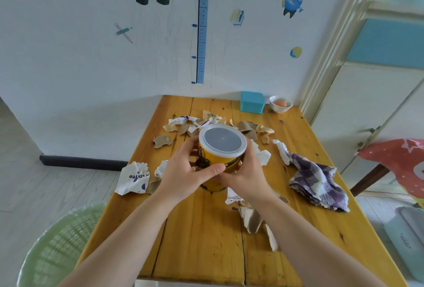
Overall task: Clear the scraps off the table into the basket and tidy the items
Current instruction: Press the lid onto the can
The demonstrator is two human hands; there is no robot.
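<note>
While my left hand [183, 172] and right hand [246, 172] both curl round the upright yellow tub [218, 160] over the desk [202, 241], scraps [133, 177] ring it and the green basket [57, 247] sits near-left of it, on my left hand's side.

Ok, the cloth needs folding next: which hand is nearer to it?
Right. The right hand holds the can on the side toward the cloth; the left hand holds its far side.

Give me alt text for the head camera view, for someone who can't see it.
A left hand and right hand grip a yellow cylindrical lidded can amid torn paper scraps on a wooden table. A purple checked cloth lies at right; a green plastic basket stands lower left.
</note>
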